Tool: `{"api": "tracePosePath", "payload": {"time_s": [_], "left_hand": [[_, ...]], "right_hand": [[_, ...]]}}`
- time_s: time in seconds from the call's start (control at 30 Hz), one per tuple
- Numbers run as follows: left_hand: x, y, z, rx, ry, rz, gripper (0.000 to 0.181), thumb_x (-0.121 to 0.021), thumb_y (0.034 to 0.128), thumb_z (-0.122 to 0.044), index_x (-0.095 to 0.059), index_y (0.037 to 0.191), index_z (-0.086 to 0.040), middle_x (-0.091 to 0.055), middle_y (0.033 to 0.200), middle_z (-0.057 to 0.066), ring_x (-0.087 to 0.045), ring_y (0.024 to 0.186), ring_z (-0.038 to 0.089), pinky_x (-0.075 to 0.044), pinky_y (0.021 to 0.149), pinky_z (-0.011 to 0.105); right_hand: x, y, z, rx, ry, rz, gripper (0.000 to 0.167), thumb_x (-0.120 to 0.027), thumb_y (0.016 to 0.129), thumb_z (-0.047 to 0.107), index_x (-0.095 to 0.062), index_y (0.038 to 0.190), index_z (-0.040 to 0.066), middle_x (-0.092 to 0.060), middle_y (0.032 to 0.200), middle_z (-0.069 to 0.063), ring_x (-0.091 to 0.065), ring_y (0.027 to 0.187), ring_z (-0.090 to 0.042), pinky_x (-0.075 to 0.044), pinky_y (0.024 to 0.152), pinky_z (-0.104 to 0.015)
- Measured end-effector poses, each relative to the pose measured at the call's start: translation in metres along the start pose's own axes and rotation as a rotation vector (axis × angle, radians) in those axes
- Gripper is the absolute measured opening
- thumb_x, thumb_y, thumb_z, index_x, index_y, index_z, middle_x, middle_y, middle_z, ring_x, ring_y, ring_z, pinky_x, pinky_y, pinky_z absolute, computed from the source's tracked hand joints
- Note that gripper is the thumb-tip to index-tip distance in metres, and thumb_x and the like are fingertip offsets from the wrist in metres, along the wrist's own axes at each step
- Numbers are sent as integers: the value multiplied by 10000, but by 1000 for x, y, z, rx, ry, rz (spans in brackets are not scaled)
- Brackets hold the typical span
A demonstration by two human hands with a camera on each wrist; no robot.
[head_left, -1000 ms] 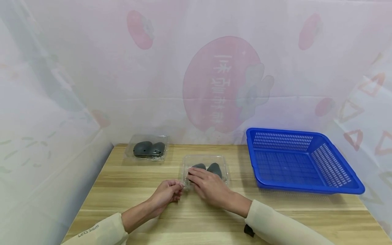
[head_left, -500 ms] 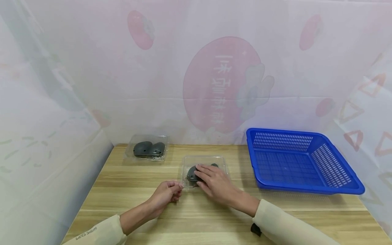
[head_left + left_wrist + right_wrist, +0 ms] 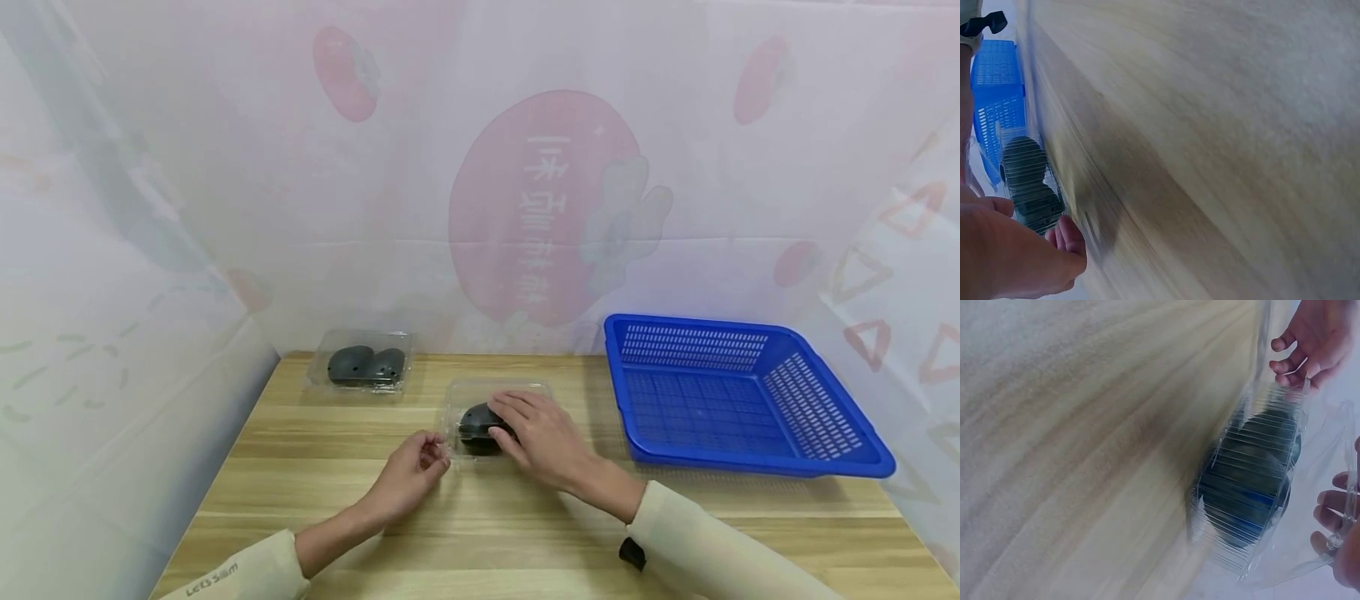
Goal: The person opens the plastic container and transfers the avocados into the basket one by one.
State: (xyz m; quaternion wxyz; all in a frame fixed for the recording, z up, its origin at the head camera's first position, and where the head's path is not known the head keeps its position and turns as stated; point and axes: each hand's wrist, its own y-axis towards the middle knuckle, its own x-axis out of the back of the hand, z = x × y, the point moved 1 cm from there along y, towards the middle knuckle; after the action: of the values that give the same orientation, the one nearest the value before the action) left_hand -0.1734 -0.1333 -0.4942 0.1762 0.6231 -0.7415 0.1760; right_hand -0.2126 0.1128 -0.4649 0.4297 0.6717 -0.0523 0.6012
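A clear plastic clamshell box (image 3: pixel 457 392) stands mid-table, with dark, smooth, egg-shaped pieces (image 3: pixel 477 423) resembling avocados inside. Over its right part lies my right hand (image 3: pixel 546 437), fingers and thumb stretched across the top and covering some contents. In the right wrist view the clear lid (image 3: pixel 1310 550) stands slightly apart from the ribbed base (image 3: pixel 1244 469), with right fingers (image 3: pixel 1333 501) against it. My left hand (image 3: pixel 408 475) is at the box's front left corner, fingers loosely bent, a gap between thumb and fingertips. From the left wrist, dark pieces (image 3: pixel 1025 165) show through the ribbed side.
A second clear box (image 3: pixel 318 367) holding similar dark pieces stands at the back left. On the right is a blue slotted basket (image 3: pixel 750 462). A black item (image 3: pixel 632 553) sits by the right cuff. White printed cloth (image 3: pixel 375 208) hangs behind the wooden table (image 3: pixel 262 492).
My right hand has slid rightward across the box, uncovering the dark piece at left. My left hand's fingertips, pinched together at the corner before, have spread apart.
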Motion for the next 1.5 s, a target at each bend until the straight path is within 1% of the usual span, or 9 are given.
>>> {"api": "tracePosePath", "payload": {"time_s": [0.2, 0.4, 0.6, 0.73, 0.83, 1.0, 1.13, 1.33, 1.5], "left_hand": [[-2, 1, 6, -110, 180, -10, 555, -706, 1023, -215, -507, 1484, 21, -549, 1435, 195, -564, 1304, 371, -495, 1064, 558], [-1, 4, 5, -162, 292, 7, 722, -675, 1049, -278, -338, 1629, -11, -353, 1661, 231, -331, 1539, 423, -309, 1231, 611], [-2, 9, 4, -252, 425, 69, 822, -601, 1081, -392, -201, 1674, 14, -142, 1758, 202, -203, 1595, 435, -230, 1267, 599], [-4, 12, 5, -328, 479, 62, 814, -559, 1095, -428, -200, 1674, 17, -122, 1758, 219, -219, 1578, 470, -260, 1244, 627], [-5, 15, 6, -361, 487, 57, 806, -530, 1104, -459, -212, 1672, 17, -117, 1756, 229, -228, 1566, 492, -289, 1216, 654], [-8, 23, 13, -373, 512, 61, 824, -456, 1117, -524, -188, 1676, 19, -86, 1765, 211, -199, 1584, 474, -265, 1239, 629], [-10, 30, 17, -367, 529, 80, 837, -434, 1119, -543, -149, 1686, 3, -32, 1777, 175, -154, 1610, 434, -220, 1274, 592], [-11, 36, 16, -354, 525, 97, 837, -404, 1122, -562, -139, 1689, -7, -9, 1783, 151, -110, 1627, 397, -191, 1289, 573], [-11, 38, 12, -338, 520, 109, 842, -400, 1123, -560, -131, 1687, 5, 4, 1783, 143, -118, 1630, 365, -203, 1283, 577]], "right_hand": [[4, 2, -2, -39, -16, -37, 420, -650, 1061, 336, -699, 1376, 63, -713, 1361, -124, -655, 1278, -315, -511, 1091, -516], [6, 7, -7, -52, -8, -121, 428, -588, 1092, 409, -724, 1314, 70, -747, 1283, -115, -694, 1206, -306, -558, 1022, -502], [7, 11, -12, -63, -7, -206, 550, -466, 1125, 499, -737, 1262, 41, -763, 1226, -136, -719, 1130, -329, -579, 967, -517], [7, 13, -15, -100, 4, -218, 497, -560, 1096, 466, -743, 1251, 31, -763, 1219, -137, -716, 1131, -330, -576, 968, -522], [8, 15, -16, -142, 23, -221, 442, -636, 1061, 418, -745, 1258, 37, -767, 1212, -129, -721, 1119, -324, -583, 951, -519], [10, 19, -19, -209, 66, -220, 396, -690, 1030, 350, -740, 1270, 39, -769, 1207, -140, -733, 1096, -324, -605, 908, -506], [10, 21, -23, -292, 144, -213, 383, -681, 1045, 322, -725, 1290, 31, -753, 1241, -158, -719, 1142, -333, -593, 943, -519], [10, 24, -29, -457, 293, -216, 407, -629, 1079, 362, -711, 1313, 40, -728, 1303, -145, -664, 1254, -337, -535, 1046, -538], [9, 27, -36, -578, 489, -258, 418, -583, 1099, 399, -703, 1305, 56, -737, 1269, -119, -676, 1209, -315, -533, 1038, -530]]}}
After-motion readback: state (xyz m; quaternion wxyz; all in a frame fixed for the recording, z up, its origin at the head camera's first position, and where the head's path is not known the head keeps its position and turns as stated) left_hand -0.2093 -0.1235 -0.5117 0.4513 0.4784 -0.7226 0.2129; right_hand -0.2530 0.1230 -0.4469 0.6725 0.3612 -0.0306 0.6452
